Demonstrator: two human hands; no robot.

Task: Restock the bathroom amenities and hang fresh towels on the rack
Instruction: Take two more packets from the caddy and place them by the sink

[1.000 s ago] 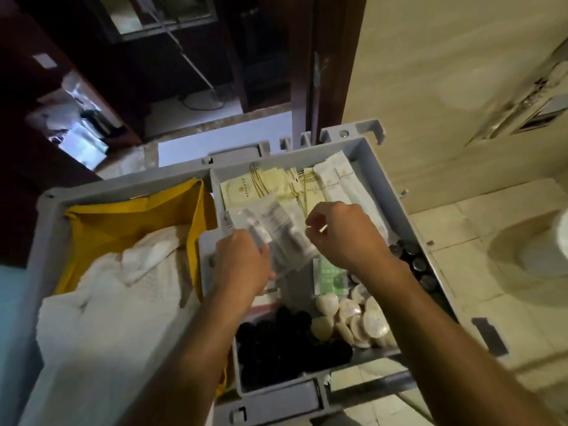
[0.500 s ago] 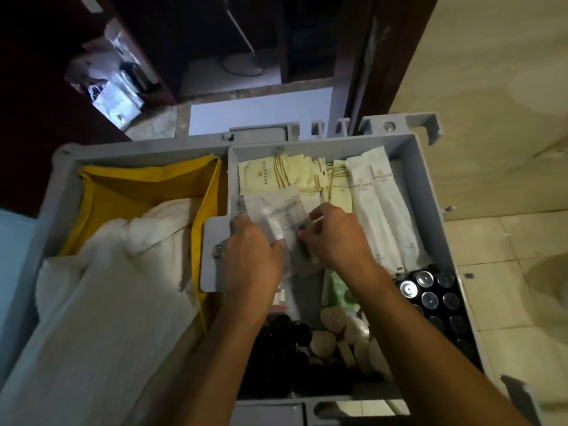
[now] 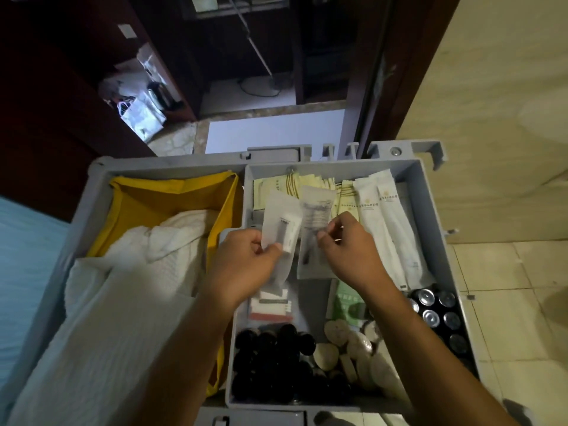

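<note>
A grey cart tray [image 3: 427, 192] holds amenities: cream sachets [image 3: 273, 187] at the back, white long packets [image 3: 381, 216] on the right, dark bottles [image 3: 270, 352] and pale round soaps [image 3: 347, 342] at the front. My left hand [image 3: 246, 262] pinches a frosted amenity packet [image 3: 281, 219] above the tray. My right hand [image 3: 347, 250] pinches a second frosted packet [image 3: 316, 210] beside it. White towels [image 3: 129, 290] lie in the yellow bag [image 3: 159, 201] on the cart's left side.
Silver-capped bottles [image 3: 436, 315] fill the tray's right front corner. A dark wooden door frame [image 3: 375, 72] stands behind the cart, a beige wall [image 3: 491, 118] to the right. Tiled floor [image 3: 516, 302] lies on the right. A white bag [image 3: 141, 118] sits by dark furniture.
My hands have drawn apart, separating one bunch of frosted packets into two, one in each hand. The view has shifted down and closer over the tray.
</note>
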